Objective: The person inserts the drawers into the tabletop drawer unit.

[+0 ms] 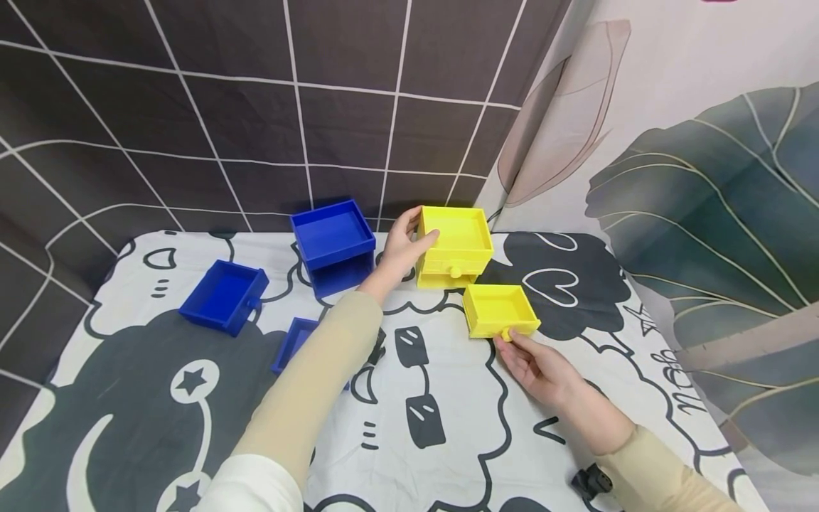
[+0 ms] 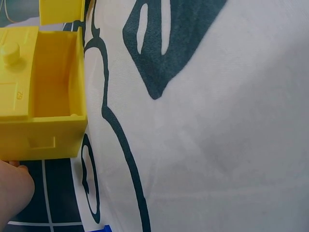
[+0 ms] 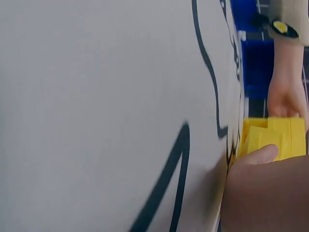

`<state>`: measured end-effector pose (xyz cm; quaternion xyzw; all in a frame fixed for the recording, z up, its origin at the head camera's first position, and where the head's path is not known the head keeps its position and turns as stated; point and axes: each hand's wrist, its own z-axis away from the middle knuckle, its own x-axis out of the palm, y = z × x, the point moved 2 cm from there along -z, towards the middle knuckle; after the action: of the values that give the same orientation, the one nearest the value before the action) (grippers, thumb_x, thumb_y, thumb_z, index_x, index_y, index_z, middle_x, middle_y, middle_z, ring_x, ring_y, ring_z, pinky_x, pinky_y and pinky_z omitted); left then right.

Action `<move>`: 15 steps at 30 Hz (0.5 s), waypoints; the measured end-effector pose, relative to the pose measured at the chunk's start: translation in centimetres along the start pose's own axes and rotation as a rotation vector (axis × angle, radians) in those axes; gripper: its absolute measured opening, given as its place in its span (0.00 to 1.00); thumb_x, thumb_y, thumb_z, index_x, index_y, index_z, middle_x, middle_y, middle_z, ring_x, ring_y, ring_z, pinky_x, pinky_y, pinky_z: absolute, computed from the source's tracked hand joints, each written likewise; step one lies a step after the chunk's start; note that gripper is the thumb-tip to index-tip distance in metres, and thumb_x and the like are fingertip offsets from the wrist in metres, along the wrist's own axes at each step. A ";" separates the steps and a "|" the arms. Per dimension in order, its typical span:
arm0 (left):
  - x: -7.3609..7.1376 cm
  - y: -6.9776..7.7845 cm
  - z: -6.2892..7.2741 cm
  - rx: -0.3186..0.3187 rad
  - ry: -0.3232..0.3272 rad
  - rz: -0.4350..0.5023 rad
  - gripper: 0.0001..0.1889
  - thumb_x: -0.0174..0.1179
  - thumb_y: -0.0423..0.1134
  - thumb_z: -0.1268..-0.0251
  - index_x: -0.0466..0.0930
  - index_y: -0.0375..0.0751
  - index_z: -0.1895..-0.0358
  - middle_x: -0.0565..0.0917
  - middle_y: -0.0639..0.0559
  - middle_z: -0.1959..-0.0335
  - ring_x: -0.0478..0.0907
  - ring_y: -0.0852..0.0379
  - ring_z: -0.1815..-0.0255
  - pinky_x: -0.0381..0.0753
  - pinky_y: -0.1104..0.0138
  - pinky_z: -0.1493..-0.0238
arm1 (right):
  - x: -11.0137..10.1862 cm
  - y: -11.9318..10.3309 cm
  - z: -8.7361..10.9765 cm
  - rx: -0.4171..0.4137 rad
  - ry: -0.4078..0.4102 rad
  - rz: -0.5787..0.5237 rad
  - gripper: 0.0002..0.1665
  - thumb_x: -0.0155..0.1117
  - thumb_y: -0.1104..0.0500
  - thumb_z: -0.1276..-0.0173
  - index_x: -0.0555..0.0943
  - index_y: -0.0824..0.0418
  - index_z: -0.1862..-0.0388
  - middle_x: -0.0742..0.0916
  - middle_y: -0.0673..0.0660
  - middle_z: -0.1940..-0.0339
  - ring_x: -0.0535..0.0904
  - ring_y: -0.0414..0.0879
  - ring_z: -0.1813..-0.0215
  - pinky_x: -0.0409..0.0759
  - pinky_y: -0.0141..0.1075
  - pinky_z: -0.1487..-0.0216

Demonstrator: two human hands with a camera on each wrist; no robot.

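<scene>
A small yellow cabinet [image 1: 456, 231] stands near the back of the cloth, its upper drawer with a round knob [image 1: 455, 272] in place and its lower slot hollow. My left hand [image 1: 402, 249] holds the cabinet by its left side, thumb over the top rim. In the left wrist view, the hollow slot [image 2: 53, 72] shows beside the knobbed drawer front. Just in front and to the right is a loose yellow drawer [image 1: 498, 309], open side up. Thumb and fingers of my right hand [image 1: 540, 370] pinch that drawer's knob [image 1: 506, 334].
Left of the yellow cabinet stands a blue cabinet [image 1: 339, 238] with a hollow lower part. One blue drawer [image 1: 224, 295] lies further left; another blue drawer [image 1: 296, 341] is partly hidden by my left sleeve. A dark curtain with white lines [image 1: 345, 128] hangs behind the cloth-covered surface.
</scene>
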<state>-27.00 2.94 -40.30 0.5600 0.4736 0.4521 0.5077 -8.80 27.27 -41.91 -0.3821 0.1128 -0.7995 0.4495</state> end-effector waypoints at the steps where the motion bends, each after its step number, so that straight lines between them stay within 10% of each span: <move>1: 0.0 0.0 0.0 -0.002 0.000 0.000 0.35 0.64 0.31 0.26 0.62 0.35 0.19 0.67 0.39 0.18 0.63 0.45 0.16 0.59 0.60 0.11 | 0.2 0.2 0.0 0.002 -0.005 0.010 0.16 0.57 0.57 0.15 0.88 0.59 0.62 0.94 0.54 0.63 0.92 0.39 0.57 0.89 0.26 0.47; 15: 0.0 0.2 0.2 -0.022 0.004 -0.032 0.36 0.65 0.33 0.26 0.62 0.37 0.19 0.67 0.41 0.18 0.64 0.46 0.16 0.60 0.61 0.12 | 3.1 2.7 -0.9 -0.002 -0.024 0.071 0.14 0.58 0.60 0.15 0.88 0.58 0.61 0.95 0.54 0.63 0.93 0.40 0.55 0.90 0.27 0.45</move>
<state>-26.79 2.88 -40.10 0.5458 0.4785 0.4501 0.5201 -8.70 23.08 -42.35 -0.3880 0.1217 -0.7784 0.4783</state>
